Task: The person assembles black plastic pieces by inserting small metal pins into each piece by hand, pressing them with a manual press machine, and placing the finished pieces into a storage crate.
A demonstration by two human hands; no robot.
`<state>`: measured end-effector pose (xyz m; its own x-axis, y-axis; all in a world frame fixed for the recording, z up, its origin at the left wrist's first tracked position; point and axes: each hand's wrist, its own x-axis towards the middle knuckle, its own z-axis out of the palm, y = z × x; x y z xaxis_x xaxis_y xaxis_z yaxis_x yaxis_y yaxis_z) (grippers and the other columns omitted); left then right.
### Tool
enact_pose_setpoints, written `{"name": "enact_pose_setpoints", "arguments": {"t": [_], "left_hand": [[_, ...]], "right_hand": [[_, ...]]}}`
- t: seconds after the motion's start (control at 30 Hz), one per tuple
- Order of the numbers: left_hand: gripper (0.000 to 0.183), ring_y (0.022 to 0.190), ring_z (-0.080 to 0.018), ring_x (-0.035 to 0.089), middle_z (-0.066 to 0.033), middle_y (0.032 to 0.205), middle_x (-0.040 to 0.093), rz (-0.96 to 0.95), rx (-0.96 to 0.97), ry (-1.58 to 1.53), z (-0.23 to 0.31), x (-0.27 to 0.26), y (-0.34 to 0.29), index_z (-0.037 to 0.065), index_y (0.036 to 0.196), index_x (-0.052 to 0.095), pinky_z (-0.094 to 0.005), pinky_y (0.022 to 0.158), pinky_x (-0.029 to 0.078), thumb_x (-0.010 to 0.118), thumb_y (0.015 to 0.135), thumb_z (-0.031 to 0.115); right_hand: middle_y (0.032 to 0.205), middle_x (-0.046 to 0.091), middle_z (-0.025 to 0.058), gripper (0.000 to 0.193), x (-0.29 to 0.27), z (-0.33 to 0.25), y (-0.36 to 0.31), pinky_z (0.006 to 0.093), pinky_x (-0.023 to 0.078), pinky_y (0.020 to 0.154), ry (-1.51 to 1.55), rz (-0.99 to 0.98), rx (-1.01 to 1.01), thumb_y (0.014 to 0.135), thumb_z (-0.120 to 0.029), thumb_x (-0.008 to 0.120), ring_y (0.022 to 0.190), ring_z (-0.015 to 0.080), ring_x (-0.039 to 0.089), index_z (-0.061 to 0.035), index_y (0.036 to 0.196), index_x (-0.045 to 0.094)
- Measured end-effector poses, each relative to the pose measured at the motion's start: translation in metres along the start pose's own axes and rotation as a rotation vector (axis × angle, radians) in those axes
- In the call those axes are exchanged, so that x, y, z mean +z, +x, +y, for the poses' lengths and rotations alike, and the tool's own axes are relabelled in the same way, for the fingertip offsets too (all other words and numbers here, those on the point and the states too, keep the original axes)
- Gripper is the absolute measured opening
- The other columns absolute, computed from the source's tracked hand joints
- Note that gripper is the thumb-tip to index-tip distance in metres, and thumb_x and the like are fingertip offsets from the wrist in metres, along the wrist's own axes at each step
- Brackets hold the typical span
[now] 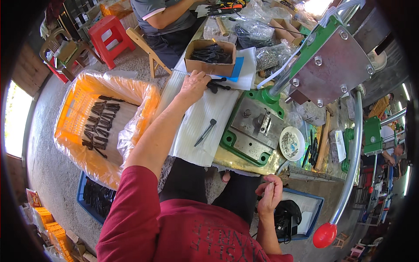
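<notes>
My left hand is stretched out to the front of a cardboard box filled with black parts. Its fingers curl down beside a small cluster of slim black parts, touching or almost touching them; what lies under the fingers is hidden. One slim black part with a rounded head lies alone on the white foam sheet. Close to my body, below the bench edge, my right hand is closed with thumb and fingertips together. Anything pinched there is too small to make out.
A green hand press stands right of the sheet, its long lever ending in a red knob. Beside it sits a white bowl of small metal pieces. A lined orange crate at left holds rows of black parts. Another person sits across.
</notes>
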<state>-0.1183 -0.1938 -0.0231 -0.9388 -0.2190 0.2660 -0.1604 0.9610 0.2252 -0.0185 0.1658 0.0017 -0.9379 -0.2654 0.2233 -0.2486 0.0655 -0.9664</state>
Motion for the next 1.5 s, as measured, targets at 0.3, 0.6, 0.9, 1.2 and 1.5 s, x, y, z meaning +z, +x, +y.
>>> {"name": "enact_pose_setpoints", "arguments": {"t": [0.3, 0.6, 0.9, 1.2, 1.5], "left_hand": [[0.018, 0.093, -0.0239, 0.049, -0.0072, 0.092, 0.055, -0.040, 0.051, -0.062, -0.004, -0.006, -0.017, 0.007, 0.091, 0.055, -0.0363, 0.080, 0.036, 0.055, 0.074, 0.012], [0.014, 0.087, -0.0282, 0.050, -0.0120, 0.084, 0.055, 0.091, -0.040, -0.336, 0.007, -0.031, -0.053, 0.004, 0.086, 0.055, -0.0368, 0.075, 0.039, 0.053, 0.073, 0.008], [0.011, 0.070, -0.0273, 0.052, -0.0123, 0.074, 0.053, 0.045, 0.107, -0.669, 0.089, -0.076, -0.129, 0.001, 0.081, 0.055, -0.0330, 0.061, 0.041, 0.054, 0.070, 0.001], [0.016, 0.071, -0.0276, 0.052, -0.0113, 0.076, 0.053, 0.091, 0.245, -0.710, 0.131, -0.055, -0.163, 0.001, 0.082, 0.055, -0.0329, 0.063, 0.042, 0.057, 0.067, -0.003], [0.023, 0.064, -0.0051, 0.045, -0.0001, 0.077, 0.049, -0.396, -0.245, -1.320, 0.141, -0.052, -0.170, -0.001, 0.102, 0.053, -0.0209, 0.060, 0.041, 0.053, 0.080, 0.006]], "right_hand": [[0.087, 0.050, 0.0094, 0.020, 0.005, 0.008, -0.001, 0.0186, 0.034, 0.041, -0.027, -0.052, -0.019, 0.088, -0.018, 0.037, 0.046, 0.0087, 0.046, -0.0006, 0.093, 0.044], [0.084, 0.050, 0.0083, 0.018, 0.006, 0.007, -0.006, 0.0176, 0.034, 0.042, -0.054, -0.082, -0.011, 0.087, -0.015, 0.037, 0.047, 0.0076, 0.046, -0.0002, 0.091, 0.046], [0.078, 0.052, 0.0051, 0.019, 0.021, -0.006, 0.008, 0.0178, 0.035, 0.042, 0.106, -0.058, 0.154, 0.086, -0.014, 0.042, 0.048, 0.0075, 0.046, -0.0007, 0.099, 0.047], [0.065, 0.049, 0.0028, 0.014, 0.028, -0.007, 0.026, 0.0190, 0.036, 0.042, 0.540, -0.112, 0.270, 0.084, -0.011, 0.049, 0.049, 0.0090, 0.046, -0.0026, 0.095, 0.048], [0.068, 0.050, 0.0028, 0.011, 0.017, -0.004, 0.027, 0.0187, 0.038, 0.047, 0.432, -0.058, 0.259, 0.084, -0.005, 0.045, 0.053, 0.0078, 0.047, -0.0029, 0.094, 0.050]]}}
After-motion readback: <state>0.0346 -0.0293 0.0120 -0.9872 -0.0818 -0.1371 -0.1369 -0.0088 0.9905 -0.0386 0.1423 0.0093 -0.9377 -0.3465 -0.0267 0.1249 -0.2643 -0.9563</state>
